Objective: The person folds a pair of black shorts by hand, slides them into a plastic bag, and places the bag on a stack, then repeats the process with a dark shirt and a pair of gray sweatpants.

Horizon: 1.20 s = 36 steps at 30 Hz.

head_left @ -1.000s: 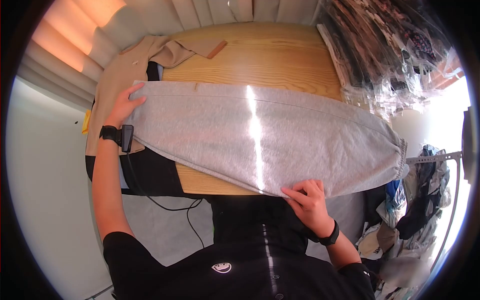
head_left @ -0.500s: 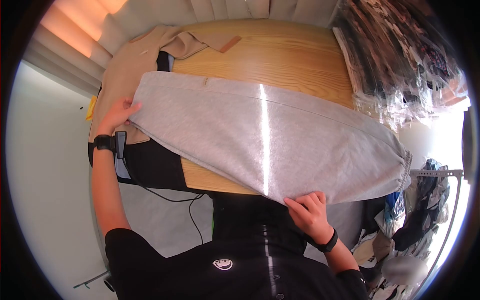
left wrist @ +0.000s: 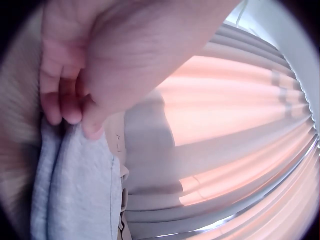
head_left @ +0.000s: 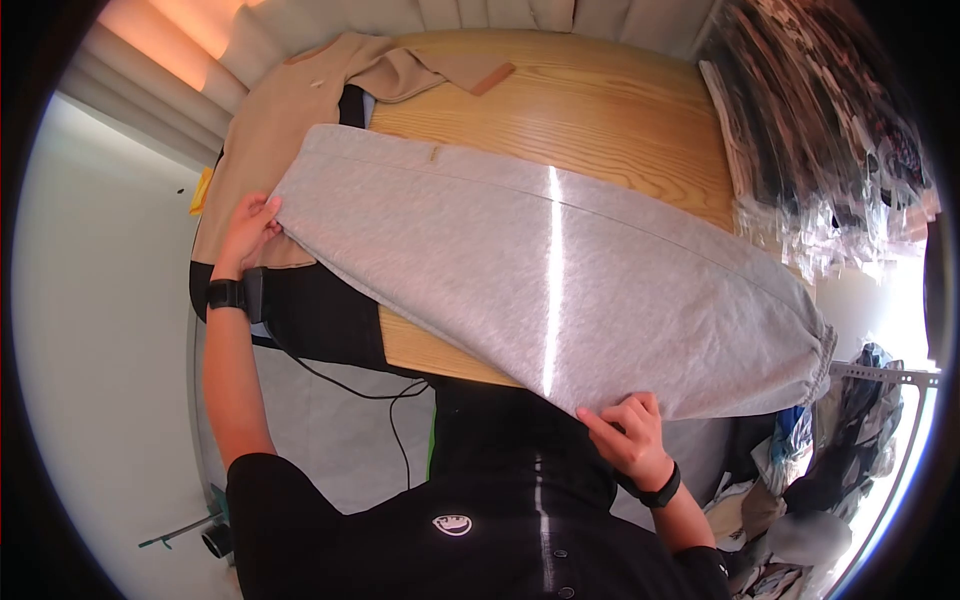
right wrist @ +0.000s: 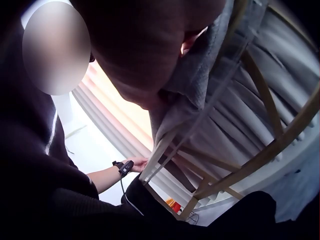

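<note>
Light grey sweatpants (head_left: 450, 230), folded lengthwise, stretch across the table in the head view. Their gathered elastic end lies at the right, and a small brown tag shows on the far edge. My left hand (head_left: 248, 235) pinches the near corner of the plain left end; in the left wrist view its thumb and fingertips (left wrist: 71, 111) grip the layered grey fabric. My right hand (head_left: 630, 437) pinches the pointed near edge, which reaches past the table's front. That grip is dark and mostly hidden in the right wrist view.
A tan long-sleeved top (head_left: 265, 140) and black cloth (head_left: 335, 320) lie at the table's left. Clothes in clear plastic (head_left: 820, 130) are piled at the back right. Behind the wooden table (head_left: 560, 90) hangs a curtain (head_left: 480, 15). A cable (head_left: 350, 392) trails from the left wrist camera.
My left hand has slid from the far side of the left end to its near corner and now pinches there. The right hand keeps its hold, drawing the near edge slightly toward my body.
</note>
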### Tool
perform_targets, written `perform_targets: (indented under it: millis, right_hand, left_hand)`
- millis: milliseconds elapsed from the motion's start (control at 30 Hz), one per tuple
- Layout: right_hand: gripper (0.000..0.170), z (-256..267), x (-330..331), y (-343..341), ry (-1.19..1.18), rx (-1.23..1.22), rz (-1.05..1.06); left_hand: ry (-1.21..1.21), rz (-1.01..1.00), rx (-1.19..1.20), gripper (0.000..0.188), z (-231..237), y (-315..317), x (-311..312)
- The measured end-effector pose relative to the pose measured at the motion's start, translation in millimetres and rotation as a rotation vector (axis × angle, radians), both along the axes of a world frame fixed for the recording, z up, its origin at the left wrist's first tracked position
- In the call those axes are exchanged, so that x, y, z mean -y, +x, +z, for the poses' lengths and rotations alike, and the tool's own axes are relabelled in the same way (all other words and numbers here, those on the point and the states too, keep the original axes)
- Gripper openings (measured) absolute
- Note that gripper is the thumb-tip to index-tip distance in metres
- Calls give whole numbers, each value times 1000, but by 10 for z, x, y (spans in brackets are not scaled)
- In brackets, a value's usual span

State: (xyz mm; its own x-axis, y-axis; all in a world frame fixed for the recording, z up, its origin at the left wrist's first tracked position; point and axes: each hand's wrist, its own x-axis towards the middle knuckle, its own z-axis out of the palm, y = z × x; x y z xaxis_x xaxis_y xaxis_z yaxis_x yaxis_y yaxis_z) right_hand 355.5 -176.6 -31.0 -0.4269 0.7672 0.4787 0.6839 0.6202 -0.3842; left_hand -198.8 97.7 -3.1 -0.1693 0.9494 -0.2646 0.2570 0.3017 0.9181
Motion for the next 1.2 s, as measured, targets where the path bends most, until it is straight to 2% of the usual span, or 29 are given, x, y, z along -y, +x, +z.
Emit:
perform_targets:
  millis: [100,200,233,267,300,333,367,400,433,467,500,533,567,600,633,667,700,733,800,833,900,1067,1133,1167,1200]
  right_hand:
    - [41,1,20,-13,-11,16,-1]
    - [37,49,81,-17,-88,-61,12]
    - [37,61,113,16,-88,-64,8]
    - [35,67,162,83,-194,-187,-17]
    - [34,60,224,160,-301,-310,-42]
    - [34,37,295,256,-304,-314,-44]
    - [25,10,383,378,-489,-472,-147]
    - [16,-20,488,512,-674,-630,-252]
    - [16,-150,632,667,-678,-633,-258]
    - [19,-361,788,818,-831,-957,-368]
    - [24,-476,871,908,-972,-1287,-477]
    - [24,-482,874,941,-968,-1294,-483]
    - [31,-486,857,961,-806,-1444,-612]
    - [38,-491,836,987,-631,-1585,-740]
    - [38,-489,823,1042,-625,-1592,-750]
    - [45,-475,812,1121,-475,-1646,-765]
    - [52,-455,805,1194,-323,-1692,-778]
    - [52,-437,797,1259,-313,-1693,-789]
    - [49,-378,763,1381,-100,-1692,-761]
    - [47,-319,725,1395,-55,-1728,-794]
    - [47,-258,689,1421,-25,-1794,-753]
    - [46,-109,681,1549,-6,-2013,-722]
    - [45,-145,745,1720,-51,-2084,-587]
    - [45,-149,759,1766,-43,-2086,-589]
    - [45,-140,766,1804,-96,-2122,-442]
  left_hand:
    - [28,7,58,36,-11,16,31]
    - [3,85,-84,40,87,106,67]
    - [-136,99,-312,45,142,131,61]
    - [-276,112,-541,49,210,149,62]
    - [-277,108,-546,49,365,282,134]
    - [-358,132,-381,54,565,501,261]
    - [-438,156,-214,59,660,618,351]
    - [-442,152,-219,59,632,592,379]
    - [-405,131,-53,57,568,527,393]
    - [-366,109,114,55,489,471,410]
    - [-367,101,111,55,354,422,442]
    - [-257,152,287,53,201,399,488]
    - [-146,200,462,51,102,360,512]
    - [-148,189,458,51,128,458,535]
    - [-125,193,545,50,172,623,568]
    - [-106,197,633,49,194,728,570]
    - [-108,155,648,54,178,778,536]
    - [-114,144,649,54,171,845,519]
    - [-5,40,504,54,267,1173,510]
    - [-5,27,508,54,251,1221,450]
    - [56,158,571,53,181,1280,349]
    - [234,136,720,48,212,1395,289]
    - [257,125,747,47,387,1592,381]
    - [333,115,702,47,477,1756,449]
    - [410,106,656,48,552,1927,522]
